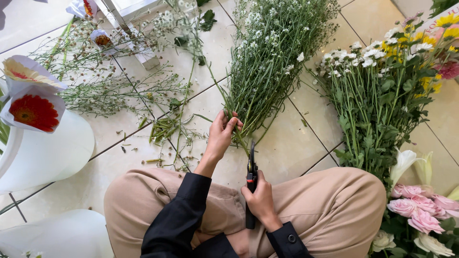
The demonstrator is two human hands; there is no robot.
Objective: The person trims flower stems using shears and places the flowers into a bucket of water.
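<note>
Seated cross-legged on the tile floor (296, 148); all places taken from the pruning shears (251, 184), held upright just ahead of the knees.

Right hand (260, 200): fingers wrapped tight round the shears' black handles, blades together, tip pointing away. Left hand (221, 136): just beyond and left of the shears' tip, fingers pinched narrow on the cut ends of the small white-flowered bunch (270, 57), which lies flat on the floor and fans out away from the blades.

Risks, as judged:
- Blade tip sits close to the left fingers; a cut made near the grip could nick them.
- Stems are thin and many; a loose pinch could let some slip and be cut unevenly.
- Stem offcuts (162, 129) litter the floor left of the shears; trimmings could scatter further.

Count:
- Shears: one.
- Roses (420, 210), right of the shears beside the knee: about five pink, two or three cream; partly cut off by the frame.
- White lily bud (402, 162), right: one clear.
- White bucket (43, 148), left: one, with two paper-sleeved red-orange gerberas (33, 112).
- Daisy-type bunch (377, 91), right and beyond: one.
- Loose wispy sprigs (105, 81), far left: too tangled to count.
- Yellow flowers (435, 36), far right: several, count unclear
</note>
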